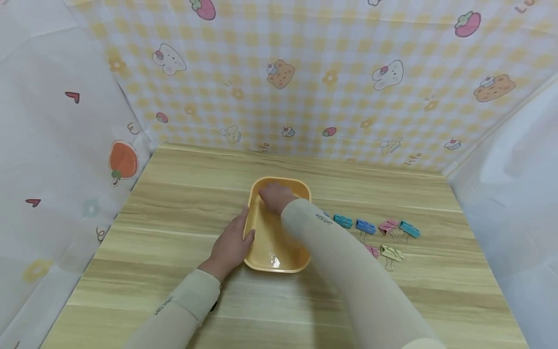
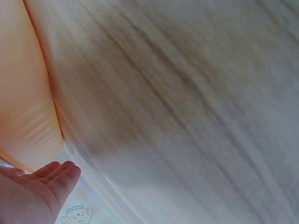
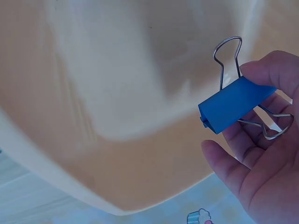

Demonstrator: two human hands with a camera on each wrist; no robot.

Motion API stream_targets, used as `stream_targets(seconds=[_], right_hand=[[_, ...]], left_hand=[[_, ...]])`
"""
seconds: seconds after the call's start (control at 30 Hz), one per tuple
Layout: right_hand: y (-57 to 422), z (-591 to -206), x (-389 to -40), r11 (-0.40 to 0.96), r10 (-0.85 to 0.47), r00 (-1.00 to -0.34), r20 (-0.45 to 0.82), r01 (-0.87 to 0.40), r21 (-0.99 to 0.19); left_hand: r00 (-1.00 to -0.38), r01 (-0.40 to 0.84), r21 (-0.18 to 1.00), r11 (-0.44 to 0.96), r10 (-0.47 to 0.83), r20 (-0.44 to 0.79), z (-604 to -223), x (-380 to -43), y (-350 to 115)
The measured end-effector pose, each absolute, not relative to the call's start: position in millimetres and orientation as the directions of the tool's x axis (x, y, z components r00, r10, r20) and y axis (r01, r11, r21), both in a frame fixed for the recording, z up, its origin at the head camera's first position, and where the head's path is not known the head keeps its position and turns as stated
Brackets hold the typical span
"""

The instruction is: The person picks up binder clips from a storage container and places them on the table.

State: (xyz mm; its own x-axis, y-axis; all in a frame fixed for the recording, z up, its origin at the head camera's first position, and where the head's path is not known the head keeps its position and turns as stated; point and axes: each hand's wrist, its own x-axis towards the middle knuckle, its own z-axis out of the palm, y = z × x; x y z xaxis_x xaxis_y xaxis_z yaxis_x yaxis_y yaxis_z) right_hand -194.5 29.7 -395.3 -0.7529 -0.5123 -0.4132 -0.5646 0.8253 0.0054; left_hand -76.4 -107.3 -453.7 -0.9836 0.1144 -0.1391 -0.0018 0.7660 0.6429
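In the right wrist view, my right hand (image 3: 261, 168) pinches a blue binder clip (image 3: 236, 103) between thumb and fingers. Both wire handles of the clip stick out. In the head view, that hand (image 1: 276, 196) is inside the far part of a yellow plastic tub (image 1: 257, 268), and the clip is hidden there. My left hand (image 1: 231, 245) holds the tub's left side, thumb over the rim and fingers along the outside. The left wrist view shows its fingers (image 2: 63, 179) beside the tub's outer wall (image 2: 28, 93).
Right of the tub lie several binder clips: teal (image 1: 343, 221), blue (image 1: 365, 226), pink (image 1: 388, 226), another teal (image 1: 410, 229) and yellow-green (image 1: 391, 253). My right forearm partly covers others. A patterned cloth (image 1: 305, 97) rises behind the wooden tabletop (image 1: 196, 179).
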Motion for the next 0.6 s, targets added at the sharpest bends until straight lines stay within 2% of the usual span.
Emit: stream_targets(seconds=[0.6], right_hand=[[41.4, -377.0, -187.4, 0.806, -0.57, -0.752, -0.33, -0.591, -0.046]], left_hand=[[-0.982, 0.002, 0.634, 0.773, 0.12, -0.144, -453.0, -75.4, -107.1]])
